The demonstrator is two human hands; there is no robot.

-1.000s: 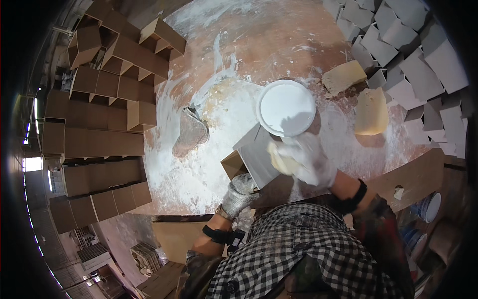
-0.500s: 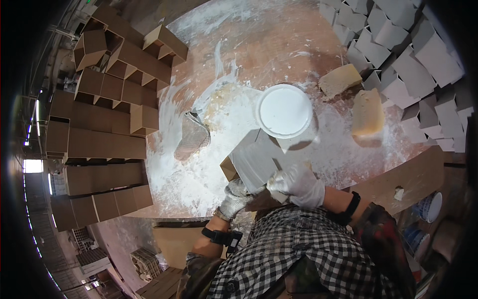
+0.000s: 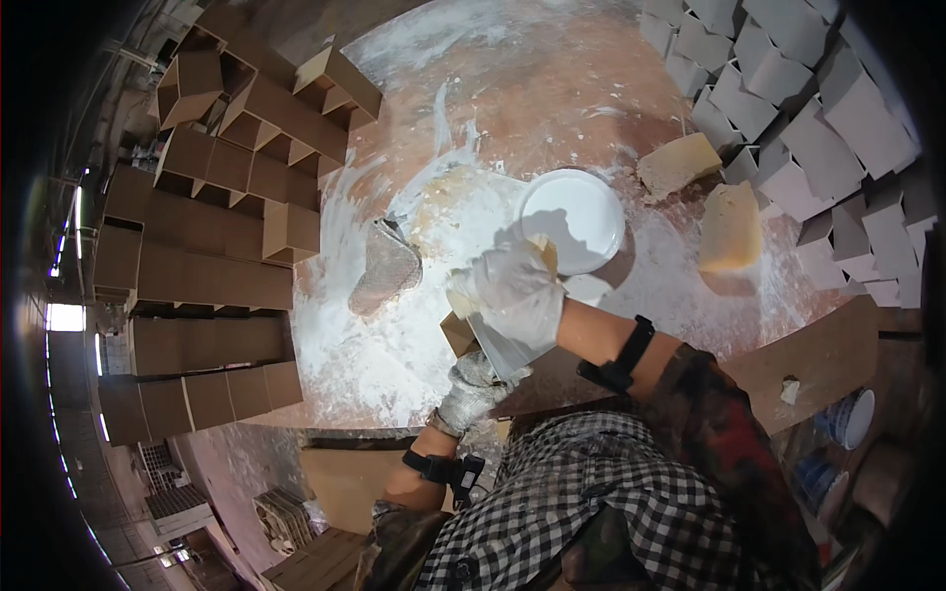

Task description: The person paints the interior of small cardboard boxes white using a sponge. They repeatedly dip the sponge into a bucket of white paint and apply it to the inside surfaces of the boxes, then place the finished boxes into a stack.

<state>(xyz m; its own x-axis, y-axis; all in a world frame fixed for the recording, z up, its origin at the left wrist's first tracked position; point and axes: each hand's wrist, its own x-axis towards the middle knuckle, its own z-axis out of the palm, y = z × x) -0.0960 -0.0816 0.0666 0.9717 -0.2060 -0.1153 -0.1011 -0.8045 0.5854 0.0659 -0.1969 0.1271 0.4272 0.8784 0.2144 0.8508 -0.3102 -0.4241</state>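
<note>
My left hand (image 3: pixel 471 394), in a whitened glove, grips the near end of a rectangular box (image 3: pixel 499 353). Its upper face is coated white, and bare brown shows at its left end. Over that face lies my gloved right hand (image 3: pixel 514 295), closed round a yellow sponge (image 3: pixel 544 254); only the sponge's edge shows past the fingers. The right hand hides much of the box. Just beyond stands a round tub of white paint (image 3: pixel 581 212), the hand's shadow falling across it.
Brown boxes (image 3: pixel 212 271) stand in rows along the left. White-coated boxes (image 3: pixel 788 98) are stacked at the right. Two yellow sponge blocks (image 3: pixel 731 229) lie right of the tub. A grey cloth (image 3: pixel 386 271) rests on the white-smeared table (image 3: pixel 562 98). Buckets (image 3: pixel 849 419) stand below the table's right side.
My right hand has moved from the box's near right side up and left across its white face, toward the tub. My left hand has stayed nearly still, holding the box.
</note>
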